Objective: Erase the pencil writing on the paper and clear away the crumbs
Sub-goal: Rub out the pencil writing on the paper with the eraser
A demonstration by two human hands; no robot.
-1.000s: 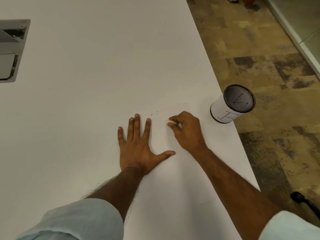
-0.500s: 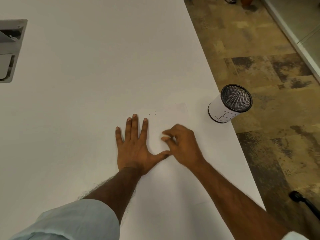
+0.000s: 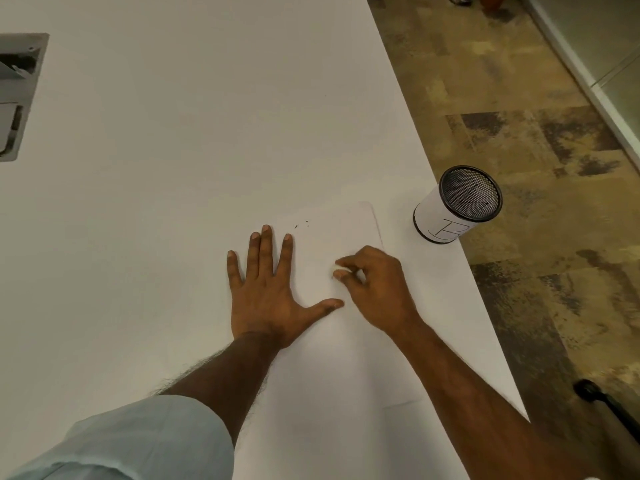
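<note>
The left hand lies flat with its fingers spread. The palm is on the tabletop and the thumb and forefinger reach onto the left margin of the paper. I judge it is there to pin the sheet so that rubbing cannot drag or crease it. At 3 o'clock from it, the right hand curls over the sheet's upper middle. Its thumb and forefinger tips pinch a small pale block, which I take to be the eraser, held low against the paper. No pencil marks can be made out near it, as they are too faint or hidden. A few dark crumbs lie at 1 o'clock from the left fingertips, close to the sheet's far edge.

The paper lies lengthwise toward the person, white on white, so only its far right corner and near right edge show. A mesh cup stands at 2 o'clock from the right hand, just beside the tabletop's right edge, and beyond that edge is the floor. A sweep that way could knock it. The broad bare stretch from 9 to 12 o'clock gives much freer room for brushing the crumbs away. A grey hatch sits well apart at 10 o'clock.
</note>
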